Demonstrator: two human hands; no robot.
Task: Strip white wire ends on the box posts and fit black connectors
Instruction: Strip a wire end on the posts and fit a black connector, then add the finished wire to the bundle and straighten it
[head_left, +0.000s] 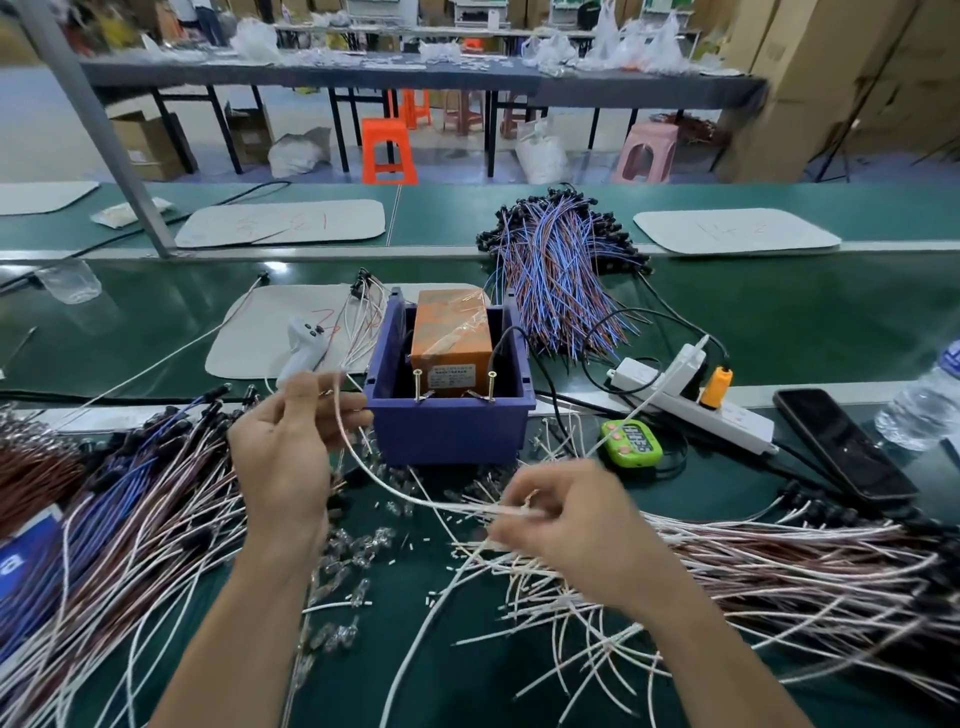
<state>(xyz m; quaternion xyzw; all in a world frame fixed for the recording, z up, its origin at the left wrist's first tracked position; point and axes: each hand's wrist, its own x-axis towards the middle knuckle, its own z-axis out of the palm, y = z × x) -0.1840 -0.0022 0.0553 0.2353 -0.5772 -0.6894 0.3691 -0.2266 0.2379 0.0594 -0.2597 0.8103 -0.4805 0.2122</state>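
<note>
A white wire (374, 475) curves between both hands in front of the blue box (449, 428). My left hand (291, 447) pinches its upper end just left of the box. My right hand (566, 525) pinches the lower end above a heap of white and brown wires (753, 566). The box holds an orange block (452, 338), and two brass posts (418, 385) (491, 387) stand at its front wall. Black connectors (821, 506) lie at the far ends of the heap on the right. Small clear parts and white insulation bits (363, 545) are scattered on the green mat.
A pile of wires with black ends (119, 499) lies at the left. A blue and orange wire bundle (561, 270) sits behind the box. A green timer (631, 441), white power strip (691, 400), black phone (844, 447) and water bottle (924, 405) are at the right.
</note>
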